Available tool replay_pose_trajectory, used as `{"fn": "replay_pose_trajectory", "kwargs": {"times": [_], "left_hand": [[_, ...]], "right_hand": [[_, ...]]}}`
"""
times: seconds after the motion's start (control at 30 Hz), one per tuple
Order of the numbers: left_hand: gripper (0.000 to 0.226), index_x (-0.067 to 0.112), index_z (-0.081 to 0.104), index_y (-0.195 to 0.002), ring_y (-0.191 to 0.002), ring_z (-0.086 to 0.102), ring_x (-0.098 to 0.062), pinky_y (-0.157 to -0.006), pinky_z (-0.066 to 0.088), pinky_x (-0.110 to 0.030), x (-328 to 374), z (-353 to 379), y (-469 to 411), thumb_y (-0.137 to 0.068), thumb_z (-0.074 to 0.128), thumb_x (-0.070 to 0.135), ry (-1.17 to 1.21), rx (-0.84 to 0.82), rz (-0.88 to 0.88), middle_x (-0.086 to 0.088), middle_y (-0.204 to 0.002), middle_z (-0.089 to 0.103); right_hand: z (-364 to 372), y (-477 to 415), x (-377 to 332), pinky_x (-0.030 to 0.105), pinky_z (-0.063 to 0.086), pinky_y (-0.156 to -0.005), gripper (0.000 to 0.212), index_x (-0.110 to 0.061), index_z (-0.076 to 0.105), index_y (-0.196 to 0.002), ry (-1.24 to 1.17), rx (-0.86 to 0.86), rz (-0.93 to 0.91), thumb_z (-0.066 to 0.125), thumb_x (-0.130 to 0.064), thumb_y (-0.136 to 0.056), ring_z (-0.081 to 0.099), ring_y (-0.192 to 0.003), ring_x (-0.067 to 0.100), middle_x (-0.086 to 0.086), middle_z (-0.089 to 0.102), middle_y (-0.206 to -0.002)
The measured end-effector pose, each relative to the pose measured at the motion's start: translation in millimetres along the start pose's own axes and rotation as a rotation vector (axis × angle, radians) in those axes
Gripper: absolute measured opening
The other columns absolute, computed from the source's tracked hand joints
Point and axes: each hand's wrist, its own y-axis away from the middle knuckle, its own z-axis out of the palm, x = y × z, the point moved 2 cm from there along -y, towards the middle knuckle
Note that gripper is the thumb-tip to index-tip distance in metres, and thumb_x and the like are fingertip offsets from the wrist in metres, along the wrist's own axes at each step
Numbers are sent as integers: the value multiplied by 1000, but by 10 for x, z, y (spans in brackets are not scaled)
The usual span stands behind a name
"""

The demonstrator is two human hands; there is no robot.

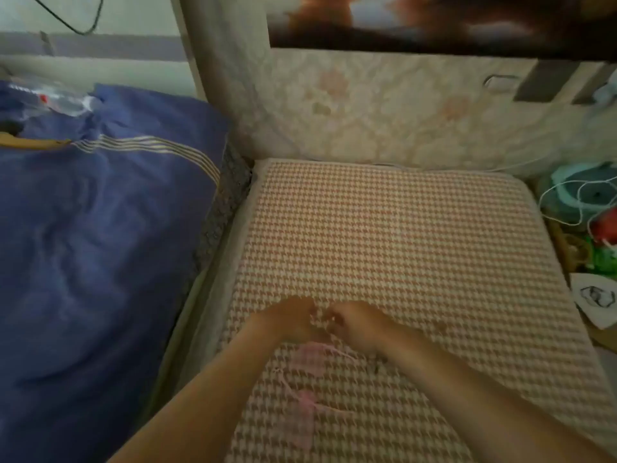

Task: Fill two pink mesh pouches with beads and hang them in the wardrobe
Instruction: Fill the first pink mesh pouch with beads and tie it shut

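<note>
Fingertips of both hands meet over the houndstooth cushion (pixel 417 248), curled in toward each other. On the left hand (pixel 290 317) the fingers bend inward with their tips bunched; on the right hand (pixel 354 320) they curl likewise, and a small pale thing shows at their tips, too blurred to name. Whether either hand really pinches something cannot be told.

Both bare forearms reach up from the near edge of the cushion, and the two pink mesh pouches lie between them on its checked cover. The upper pouch (pixel 309 357) rests just below the hands, its top about touching the heel of the left hand, with a thin pink drawstring (pixel 344 354) trailing off toward the right forearm. The lower pouch (pixel 305 421) lies nearer the cushion's front edge, flat, with its own strings spread to either side. No beads can be made out.

Left of the cushion lies a blue quilt (pixel 100 262) with pale stripes. Right of the cushion sits a clutter of teal, red and green things tangled with a white cord (pixel 567 195).
</note>
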Motion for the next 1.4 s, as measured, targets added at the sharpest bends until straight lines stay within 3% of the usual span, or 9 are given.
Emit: {"fn": "replay_pose_trajectory", "kwargs": {"times": [0.17,0.33,0.47,0.57,0.8,0.97,1.1,1.3,1.4], "left_hand": [[59,21,59,-115,-106,54,-20,-80,47,-30,-244,250,-205,-72,78,56,-268,-5,-66,0,-122,52],[38,18,64,-75,-73,61,-18,-61,47,-31,-441,383,-286,-75,72,56,-295,140,-8,-1,-79,62],[27,26,59,-81,-79,61,-18,-67,49,-34,-549,466,-295,-81,67,51,-263,325,42,4,-83,63],[15,29,54,-85,-81,63,-18,-68,52,-36,-613,539,-289,-87,66,37,-27,389,180,6,-87,64],[38,31,52,-115,-71,56,-6,-60,46,-24,-278,674,323,-85,74,24,299,507,474,6,-89,63],[35,33,59,-105,-72,54,-4,-64,48,-21,-125,928,846,-81,79,18,231,609,572,11,-87,59],[31,32,60,-100,-71,56,-5,-65,51,-24,-83,1165,1103,-80,79,19,219,635,621,12,-84,59],[27,32,61,-94,-68,55,-3,-67,54,-27,4,1469,1228,-78,79,19,205,674,677,14,-81,59],[33,37,58,-97,-81,56,-3,-75,55,-31,43,1654,1141,-77,79,22,122,677,665,16,-89,58]], "right_hand": [[419,-289,194,38,55,-85,26,-18,72,-120,-1,15,-48,53,-25,-104,67,-100,23,5,73,-115],[578,-431,325,31,53,-75,13,-28,74,-102,-78,107,-128,63,-32,-97,64,-83,9,-12,70,-94],[642,-444,347,27,54,-74,6,-33,70,-87,-209,212,-200,69,-32,-94,63,-80,1,-15,68,-86],[665,-288,303,20,49,-69,9,-27,70,-90,-253,285,-210,66,-29,-98,62,-75,0,-13,69,-88],[503,548,-15,25,48,-48,14,-21,66,-90,-481,498,-183,59,-18,-102,68,-64,14,-3,71,-80],[565,1203,-234,39,54,-58,12,-18,69,-110,-659,491,-56,61,-17,-102,69,-67,22,9,78,-94],[681,1593,-280,30,52,-55,21,-18,75,-117,-648,431,-26,68,-17,-98,67,-66,15,4,77,-86],[956,1978,-174,25,54,-57,15,-12,79,-107,-675,511,43,71,-15,-95,66,-65,9,1,76,-83],[1095,1992,-4,29,58,-65,11,-16,81,-100,-755,557,121,76,-21,-92,69,-70,11,5,78,-89]]}}
